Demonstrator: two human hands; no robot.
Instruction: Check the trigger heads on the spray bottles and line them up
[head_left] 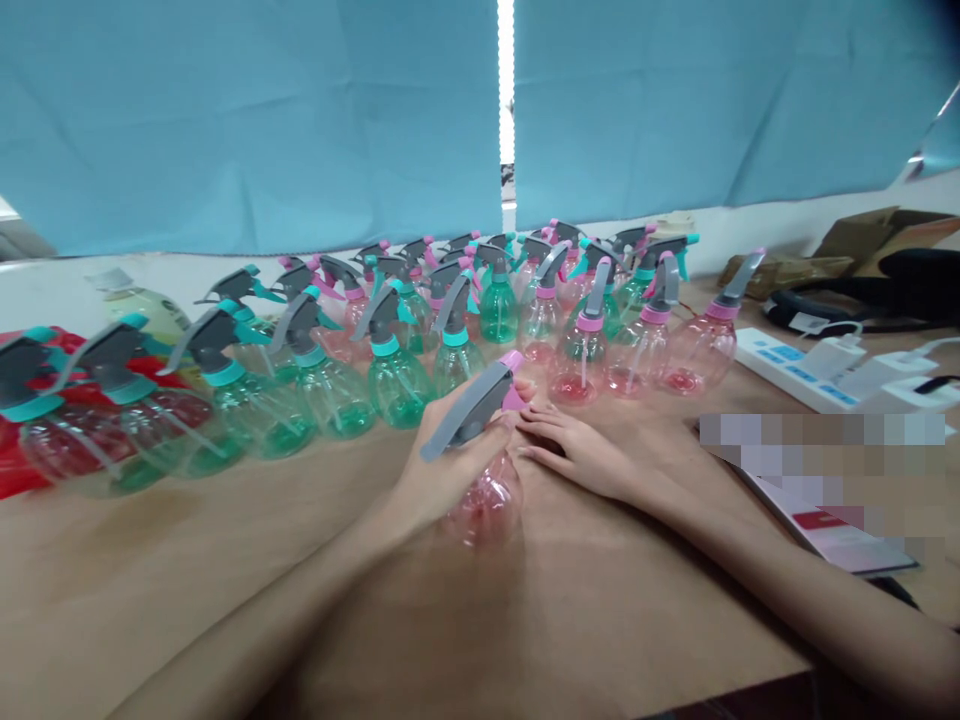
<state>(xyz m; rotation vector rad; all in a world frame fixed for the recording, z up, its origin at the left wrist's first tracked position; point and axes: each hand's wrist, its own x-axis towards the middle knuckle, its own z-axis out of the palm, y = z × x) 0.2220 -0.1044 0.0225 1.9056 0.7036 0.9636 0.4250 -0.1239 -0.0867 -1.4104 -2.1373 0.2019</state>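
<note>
A clear pink spray bottle [486,505] with a grey trigger head and pink nozzle is upright near the middle of the table. My left hand [459,440] wraps around its neck, just under the head. Close beside it, my right hand [574,448] has its fingers stretched out toward the bottle's neck; whether the fingertips touch it I cannot tell. Behind the hands stand several green spray bottles [401,385] with turquoise collars on the left. Several pink spray bottles [637,352] are grouped on the right.
A white power strip [795,368] with plugged-in chargers lies at the right. Below it is a flat tablet-like object [832,525], partly blurred out. Black headphones [817,305] and a cardboard box [877,240] sit farther back. Red plastic [19,450] is at the far left.
</note>
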